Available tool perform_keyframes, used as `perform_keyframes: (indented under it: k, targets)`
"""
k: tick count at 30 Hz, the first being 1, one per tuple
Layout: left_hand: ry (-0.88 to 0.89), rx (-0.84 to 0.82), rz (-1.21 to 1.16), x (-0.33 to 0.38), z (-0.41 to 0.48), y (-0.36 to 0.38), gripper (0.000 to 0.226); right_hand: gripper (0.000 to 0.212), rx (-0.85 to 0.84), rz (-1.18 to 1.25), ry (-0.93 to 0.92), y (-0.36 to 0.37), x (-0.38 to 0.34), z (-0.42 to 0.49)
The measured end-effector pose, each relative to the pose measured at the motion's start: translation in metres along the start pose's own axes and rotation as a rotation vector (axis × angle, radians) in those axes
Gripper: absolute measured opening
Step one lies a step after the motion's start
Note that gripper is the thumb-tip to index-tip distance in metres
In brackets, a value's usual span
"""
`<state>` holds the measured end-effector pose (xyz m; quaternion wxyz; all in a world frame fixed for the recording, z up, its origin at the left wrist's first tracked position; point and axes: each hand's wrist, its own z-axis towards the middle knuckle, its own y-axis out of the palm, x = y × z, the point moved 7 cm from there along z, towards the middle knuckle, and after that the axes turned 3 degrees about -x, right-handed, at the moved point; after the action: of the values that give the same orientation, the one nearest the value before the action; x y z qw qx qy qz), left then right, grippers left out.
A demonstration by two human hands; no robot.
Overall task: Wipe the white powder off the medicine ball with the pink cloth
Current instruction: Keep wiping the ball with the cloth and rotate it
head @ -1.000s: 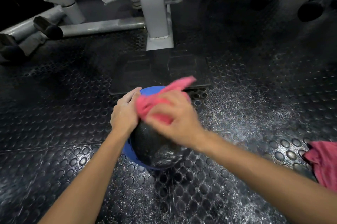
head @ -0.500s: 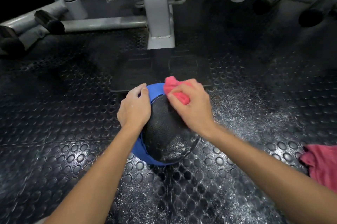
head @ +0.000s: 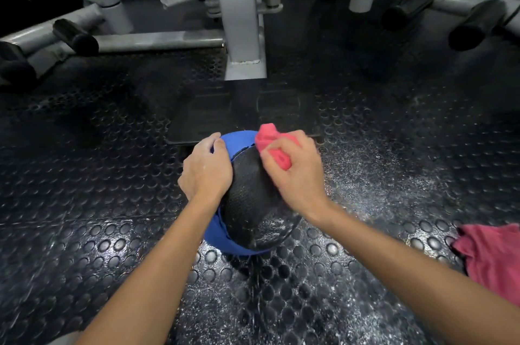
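On the medicine ball [head: 253, 204], the left hand [head: 206, 170] gripped at nine o'clock. The right hand [head: 298, 176] clutched the pink cloth [head: 268, 134].

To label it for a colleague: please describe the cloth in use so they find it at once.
Below the central grey machine post, a blue-and-black medicine ball sits on the studded floor. The pink cloth is bunched in the right hand against the ball's upper right. Unlike the darker cloth loose at the right edge, it is held.
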<state>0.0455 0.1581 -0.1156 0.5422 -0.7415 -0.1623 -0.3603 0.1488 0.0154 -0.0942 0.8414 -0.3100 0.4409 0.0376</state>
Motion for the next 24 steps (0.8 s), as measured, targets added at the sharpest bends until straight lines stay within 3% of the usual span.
perform_keyframes:
  k: [2,4,7,9,10,12,16,18,21,24]
  targets:
    - [-0.007,-0.006,-0.021,-0.005,0.001,-0.004,0.038,0.015,-0.063,-0.042,-0.262,0.008,-0.024,-0.012]
    - [0.002,-0.006,-0.051,-0.01,-0.001,-0.008,0.037,0.015,-0.086,-0.015,-0.344,0.007,-0.017,-0.012]
    - [0.005,0.02,-0.08,-0.015,-0.001,-0.01,0.038,0.005,0.015,0.165,0.01,-0.007,0.032,-0.002]
    - [-0.015,0.042,-0.075,-0.015,-0.001,-0.009,0.04,0.009,0.042,0.171,0.272,-0.008,0.058,0.001]
    - [-0.022,0.05,-0.065,-0.014,-0.001,-0.008,0.04,0.009,0.047,0.134,0.317,-0.009,0.06,0.002]
    - [-0.023,0.053,-0.042,-0.011,-0.001,-0.005,0.041,0.006,0.057,0.055,0.199,-0.01,0.038,0.003]
    - [0.015,0.023,0.008,-0.006,0.002,-0.002,0.04,0.012,-0.065,-0.059,-0.324,0.011,-0.035,-0.018]
    - [0.093,-0.05,0.014,-0.008,0.007,-0.001,0.039,0.015,-0.102,-0.098,-0.424,0.013,-0.037,-0.019]
    - [0.289,-0.202,-0.139,-0.011,0.003,0.002,0.04,0.015,-0.059,0.029,-0.179,-0.002,-0.002,-0.003]
    - [0.358,-0.084,-0.147,-0.011,-0.007,0.001,0.039,0.007,0.007,0.177,0.061,-0.012,0.022,0.012]
